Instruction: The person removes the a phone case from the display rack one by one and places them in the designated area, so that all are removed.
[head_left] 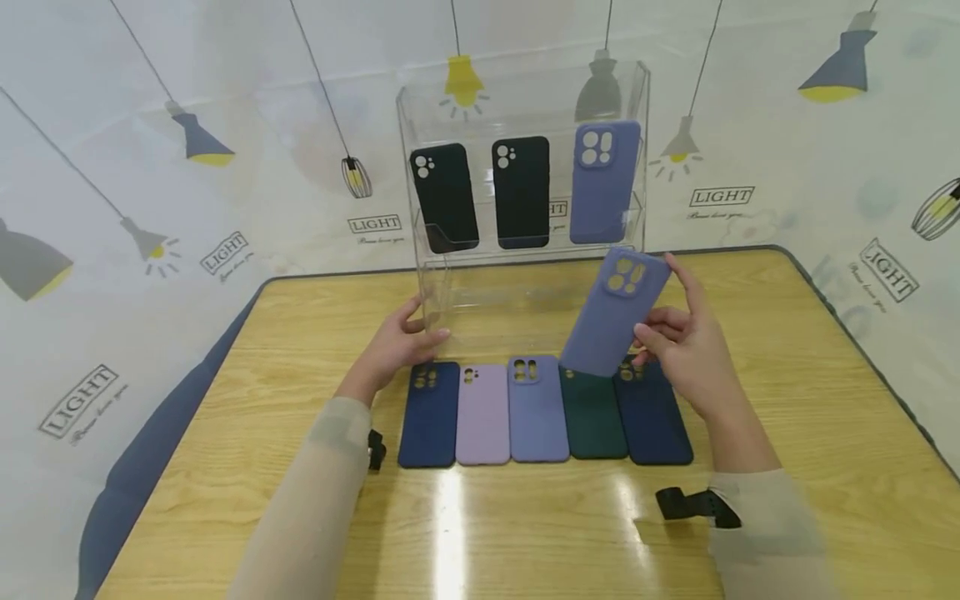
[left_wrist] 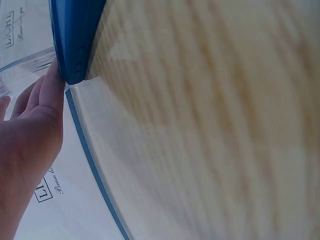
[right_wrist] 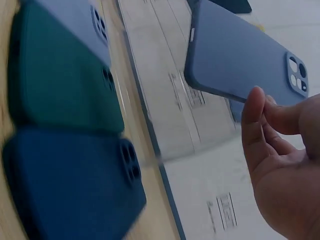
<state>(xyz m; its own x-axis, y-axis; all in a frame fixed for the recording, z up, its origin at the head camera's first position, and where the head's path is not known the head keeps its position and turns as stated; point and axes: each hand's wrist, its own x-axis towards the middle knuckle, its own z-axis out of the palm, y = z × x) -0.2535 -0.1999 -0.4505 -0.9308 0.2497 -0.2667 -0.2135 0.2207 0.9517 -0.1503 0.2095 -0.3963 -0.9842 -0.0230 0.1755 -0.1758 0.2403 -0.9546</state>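
My right hand [head_left: 693,354] holds a periwinkle phone case [head_left: 615,317] by its right edge, tilted in the air before a clear acrylic display rack [head_left: 498,342]. In the right wrist view, thumb and fingers pinch the edge of this case [right_wrist: 235,55]. My left hand [head_left: 393,346] grips the rack's lower left side, thumb in front; its fingertips are partly hidden in the left wrist view. On the rack's upper tier stand a dark case [head_left: 445,200], another dark case [head_left: 521,196] and a periwinkle case [head_left: 603,187].
Along the table [head_left: 525,525] before the rack lies a row: a navy case [head_left: 429,421], a lilac case [head_left: 482,421], a periwinkle case [head_left: 540,421], a green case [head_left: 595,421] and another navy case [head_left: 654,425]. A lamp-patterned cloth [head_left: 262,108] surrounds the table.
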